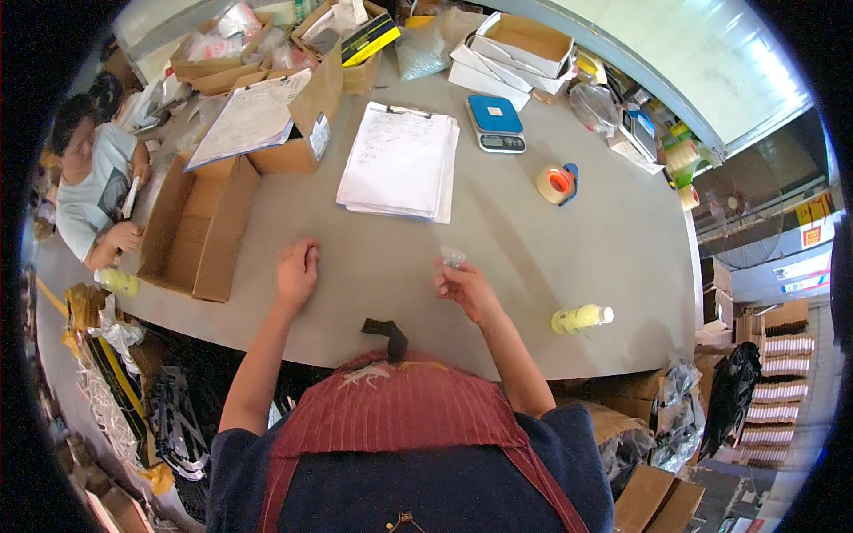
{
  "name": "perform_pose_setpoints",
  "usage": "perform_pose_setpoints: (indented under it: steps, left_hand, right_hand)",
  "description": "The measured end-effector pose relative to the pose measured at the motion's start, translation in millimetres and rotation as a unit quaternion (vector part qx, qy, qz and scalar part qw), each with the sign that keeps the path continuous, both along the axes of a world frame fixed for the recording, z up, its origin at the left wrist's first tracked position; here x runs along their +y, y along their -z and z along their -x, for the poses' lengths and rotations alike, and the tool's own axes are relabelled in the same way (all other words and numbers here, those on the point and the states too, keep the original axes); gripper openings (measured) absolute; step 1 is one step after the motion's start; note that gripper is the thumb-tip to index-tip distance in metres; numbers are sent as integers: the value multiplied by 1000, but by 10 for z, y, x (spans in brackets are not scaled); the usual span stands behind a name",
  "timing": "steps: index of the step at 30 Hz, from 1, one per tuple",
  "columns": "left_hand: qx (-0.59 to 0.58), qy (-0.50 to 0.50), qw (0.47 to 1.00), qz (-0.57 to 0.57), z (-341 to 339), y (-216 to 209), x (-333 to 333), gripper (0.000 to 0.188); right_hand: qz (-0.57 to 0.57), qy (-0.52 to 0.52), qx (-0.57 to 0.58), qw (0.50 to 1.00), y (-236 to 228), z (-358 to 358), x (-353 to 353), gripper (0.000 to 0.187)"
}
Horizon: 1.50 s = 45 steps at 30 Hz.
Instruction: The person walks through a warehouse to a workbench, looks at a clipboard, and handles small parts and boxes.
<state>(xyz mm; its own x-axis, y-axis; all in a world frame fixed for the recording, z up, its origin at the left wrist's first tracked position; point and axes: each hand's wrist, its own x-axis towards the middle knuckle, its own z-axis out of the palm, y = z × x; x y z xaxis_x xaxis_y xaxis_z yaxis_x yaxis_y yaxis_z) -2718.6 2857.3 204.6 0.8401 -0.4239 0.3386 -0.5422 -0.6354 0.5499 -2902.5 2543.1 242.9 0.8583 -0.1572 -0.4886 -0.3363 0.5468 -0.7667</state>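
Observation:
My left hand [298,274] rests on the grey table [400,275] with its fingers curled in, and nothing shows in it. The nearest things to it are an open brown cardboard box [224,240] on its left and a clipboard with written sheets [395,164] beyond it. In my right hand [468,290] a small clear plastic bag [454,258] is pinched between thumb and fingers, just above the table. What the bag holds is too small to tell. A bottle with yellow contents [582,319] lies to the right of that hand.
A blue-topped scale [496,123] and an orange-cored tape roll [557,184] are on the table's far right. White box trays [522,44] are stacked behind. Another clipboard [249,120] leans on a carton at far left. A co-worker [98,178] sits beyond the left edge.

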Motion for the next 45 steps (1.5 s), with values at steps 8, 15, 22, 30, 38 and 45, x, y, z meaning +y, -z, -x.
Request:
perform_pose_setpoints:
  steps: [8, 15, 22, 30, 38, 45]
  left_hand:
    - [-10, 19, 998, 55, -67, 176, 38, 12]
    - [19, 21, 997, 77, -48, 209, -52, 14]
    - [113, -9, 992, 64, -61, 367, 29, 18]
    - [107, -6, 993, 42, -12, 233, -18, 24]
    - [34, 7, 999, -29, 47, 62, -115, 22]
    - [-3, 0, 1000, -10, 19, 199, 6, 17]
  right_hand:
    - [188, -110, -140, 966, -456, -805, -104, 26]
    - [426, 55, -140, 892, 210, -812, -620, 33]
    - [409, 116, -23, 905, 707, 436, -135, 25]
    - [574, 84, -38, 813, 525, 813, 109, 23]
    - [710, 47, -7, 703, 575, -86, -862, 27]
    - [865, -49, 136, 481, 279, -916, -1764, 55]
